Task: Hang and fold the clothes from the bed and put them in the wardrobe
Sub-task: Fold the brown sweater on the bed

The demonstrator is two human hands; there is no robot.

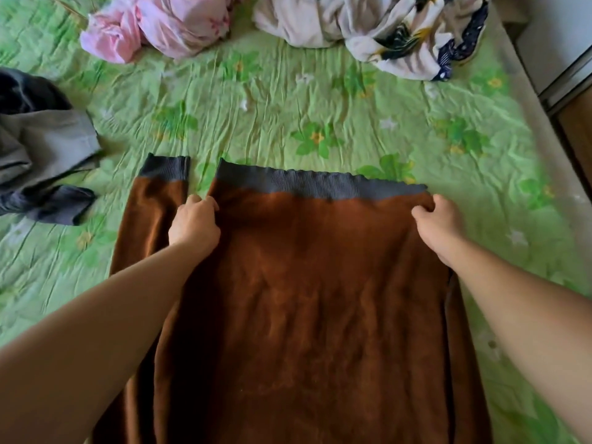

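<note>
Head view is showing me a brown sweater lying flat on the green bed, close to me. I am using the sweater as my landmark. Its grey band is at the far edge. One sleeve is lying just beside the sweater on its left, with a grey cuff at the far end.

My left hand is pinching the sweater at its far left corner, fingers curled tight on the cloth. My right hand is doing the same at the far right corner. Both are sitting just under the band.

I think the sweater is soft, a bit thick and floppy. It is not going to break or slip much, but it will sag in the middle. So holding both corners near the band looks like the best grip for folding it.

Beyond the sweater, a pink pile and a white patterned pile are waiting. Grey clothes are lying well to the left.
</note>
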